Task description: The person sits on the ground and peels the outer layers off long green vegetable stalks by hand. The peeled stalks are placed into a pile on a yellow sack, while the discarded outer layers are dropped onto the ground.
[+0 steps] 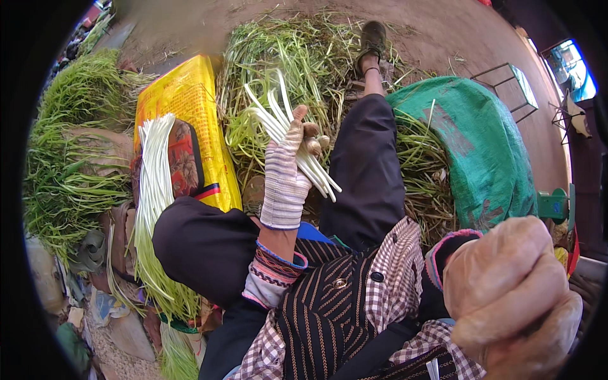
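My left hand (289, 166), in a striped knit glove with worn, bare-looking fingertips, is closed around a small bunch of pale garlic-chive-like stalks (273, 116). Their white ends stick out to both sides of the palm. Near the camera at the lower right, my right hand (513, 289) is curled into a fist, bare or thinly covered; nothing shows in it, though the inside of the fist is hidden. A large, neat bundle of white-to-green stalks (156, 180) lies left of my bent knee, across a floral cushion (184, 159).
Loose green stalks and leaves (294, 61) litter the ground ahead. A yellow printed sack (204, 104) lies at the left, beside a heap of leafy greens (71, 175). A green woven sack (494, 142) curves over more stalks (422, 161) on the right. A metal frame stand (510, 90) stands beyond it.
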Available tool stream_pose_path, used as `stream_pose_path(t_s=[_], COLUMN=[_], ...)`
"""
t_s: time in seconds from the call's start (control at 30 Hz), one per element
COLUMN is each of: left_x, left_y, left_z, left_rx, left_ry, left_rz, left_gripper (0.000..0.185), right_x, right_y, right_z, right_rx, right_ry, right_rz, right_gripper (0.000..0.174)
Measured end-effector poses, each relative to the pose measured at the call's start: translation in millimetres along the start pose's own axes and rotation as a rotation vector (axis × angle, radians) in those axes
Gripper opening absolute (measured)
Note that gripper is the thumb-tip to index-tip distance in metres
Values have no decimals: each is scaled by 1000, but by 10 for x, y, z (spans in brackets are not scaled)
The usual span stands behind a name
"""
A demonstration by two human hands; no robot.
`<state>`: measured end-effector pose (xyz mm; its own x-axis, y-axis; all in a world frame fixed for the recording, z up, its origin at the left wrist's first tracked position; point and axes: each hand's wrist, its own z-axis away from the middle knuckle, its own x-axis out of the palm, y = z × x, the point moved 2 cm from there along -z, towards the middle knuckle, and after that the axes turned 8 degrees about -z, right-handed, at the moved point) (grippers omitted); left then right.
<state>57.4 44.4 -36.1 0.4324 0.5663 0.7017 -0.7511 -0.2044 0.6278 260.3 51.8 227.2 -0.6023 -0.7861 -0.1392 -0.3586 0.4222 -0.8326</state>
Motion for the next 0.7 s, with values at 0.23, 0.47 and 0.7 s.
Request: stream_pose_path(t_s=[0.23,0.47,0.7], left_x=[-100,-185,-318], left_y=[182,284,181], left_z=[-54,-35,-142], left_rx=[120,269,215], left_ry=[17,175,299], left_rz=[-39,-5,-26], left_gripper=[42,44,51], right_x=[57,-140,163], right_y=[527,3270,5249], right_z=[218,168,520], right_rx=[-815,449,976], right_ry=[393,618,324], right_rz=[177,-246,633], right_gripper=[17,22,36])
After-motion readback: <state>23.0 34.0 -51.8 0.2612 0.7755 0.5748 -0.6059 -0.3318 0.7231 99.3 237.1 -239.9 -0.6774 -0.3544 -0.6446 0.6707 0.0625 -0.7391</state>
